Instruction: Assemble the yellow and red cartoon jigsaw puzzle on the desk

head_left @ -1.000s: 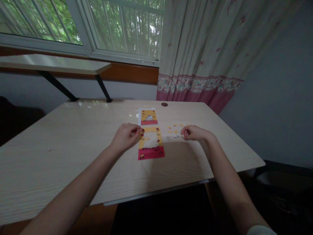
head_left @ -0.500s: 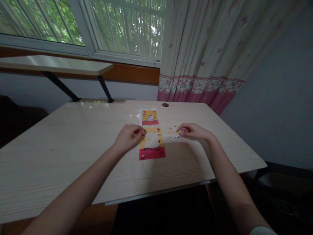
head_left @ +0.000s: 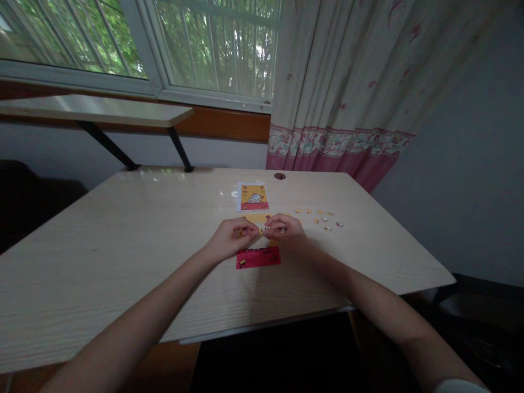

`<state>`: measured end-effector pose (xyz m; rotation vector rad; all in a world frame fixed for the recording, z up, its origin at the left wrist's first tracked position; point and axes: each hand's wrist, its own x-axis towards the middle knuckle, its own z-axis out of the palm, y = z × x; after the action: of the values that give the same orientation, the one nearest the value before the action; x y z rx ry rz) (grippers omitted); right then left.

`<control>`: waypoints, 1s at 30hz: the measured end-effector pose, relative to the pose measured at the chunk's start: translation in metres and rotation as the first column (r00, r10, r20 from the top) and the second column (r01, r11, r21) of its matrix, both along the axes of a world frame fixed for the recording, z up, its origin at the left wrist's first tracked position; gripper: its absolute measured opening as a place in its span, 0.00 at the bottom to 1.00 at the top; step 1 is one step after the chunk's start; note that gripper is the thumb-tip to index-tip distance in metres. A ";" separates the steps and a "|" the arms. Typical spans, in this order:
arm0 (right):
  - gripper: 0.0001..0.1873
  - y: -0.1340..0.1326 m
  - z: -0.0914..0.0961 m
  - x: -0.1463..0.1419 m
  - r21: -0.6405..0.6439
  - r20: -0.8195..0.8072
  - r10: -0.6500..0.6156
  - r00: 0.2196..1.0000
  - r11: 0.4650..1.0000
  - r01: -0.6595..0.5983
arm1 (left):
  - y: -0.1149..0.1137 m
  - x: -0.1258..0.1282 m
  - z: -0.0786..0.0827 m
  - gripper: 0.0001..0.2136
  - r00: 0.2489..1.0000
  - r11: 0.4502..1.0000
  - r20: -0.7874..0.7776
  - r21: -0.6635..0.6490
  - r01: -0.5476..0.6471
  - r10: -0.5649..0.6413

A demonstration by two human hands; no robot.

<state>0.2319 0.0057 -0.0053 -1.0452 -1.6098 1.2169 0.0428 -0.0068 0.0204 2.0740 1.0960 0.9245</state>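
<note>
A jigsaw puzzle (head_left: 258,257) with a yellow upper part, a red bottom strip and a pale middle lies flat on the desk, partly hidden under both hands. My left hand (head_left: 232,239) comes over its left side, thumb and fingers pinched together. From the right, my right hand (head_left: 287,229) is pinched too, its fingertips almost meeting the left ones. Between them shows a small yellow-and-white puzzle piece (head_left: 261,231), too small to make out in detail. Just behind the puzzle lies a picture card (head_left: 254,191) with a white animal on yellow and red.
Several loose puzzle pieces (head_left: 325,219) are scattered on the desk (head_left: 155,245) to the right of my right hand. At the back there is a cable hole (head_left: 280,176). A raised shelf (head_left: 135,111) on black legs stands back left, and a curtain (head_left: 327,109) hangs behind.
My right hand has moved left from the loose pieces to over the puzzle. My left hand has shifted slightly right and down, and the fingertips of both now come close together.
</note>
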 end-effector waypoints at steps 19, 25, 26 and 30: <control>0.08 0.001 0.003 0.013 0.732 0.399 -0.292 0.869 0.673 -0.109 | 0.009 -0.012 -0.005 0.10 0.999 0.996 0.035 -0.089 0.014 -0.011; 0.09 -0.001 0.003 0.014 0.760 0.331 -0.314 0.890 0.648 -0.054 | 0.021 -0.025 -0.007 0.13 0.999 0.999 0.003 -0.005 -0.032 0.032; 0.09 -0.001 0.002 0.014 0.750 0.319 -0.306 0.897 0.660 -0.041 | 0.024 -0.029 -0.007 0.14 0.997 0.997 -0.032 0.045 -0.064 0.066; 0.05 0.000 -0.002 0.009 0.651 0.364 -0.222 0.905 0.755 -0.076 | 0.034 -0.044 -0.014 0.24 0.949 0.981 -0.285 0.171 -0.090 0.137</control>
<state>0.2406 0.0056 -0.0075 -0.9162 -2.0857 0.2855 -0.0014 0.0272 0.0067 2.3554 1.3475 0.7913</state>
